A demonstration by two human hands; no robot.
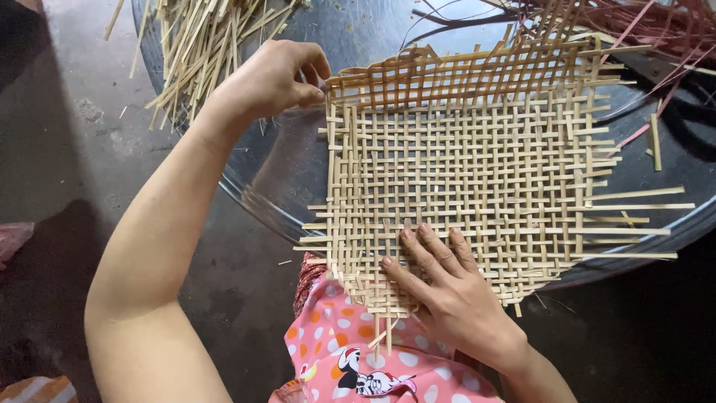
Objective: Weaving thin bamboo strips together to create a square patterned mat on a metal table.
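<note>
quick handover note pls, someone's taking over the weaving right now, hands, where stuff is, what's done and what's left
Left hand: fingertips pinching a strip end at the far-left corner of the woven mat.
Right hand: flat, palm down, pressing the mat's near edge.
The mat lies across a round metal tray, near edge over the lap in pink dotted cloth.
Loose bamboo strips are piled far left; reddish strips far right.
Done: centre is an even lattice.
Left: strip ends stick out loose on every side; the edges look unfinished.

The woven mat (pixel 470 172) is matt, pale bamboo strips; the round tray (pixel 283 179) beneath is glossy metal; the floor (pixel 67 149) is rough concrete.
</note>
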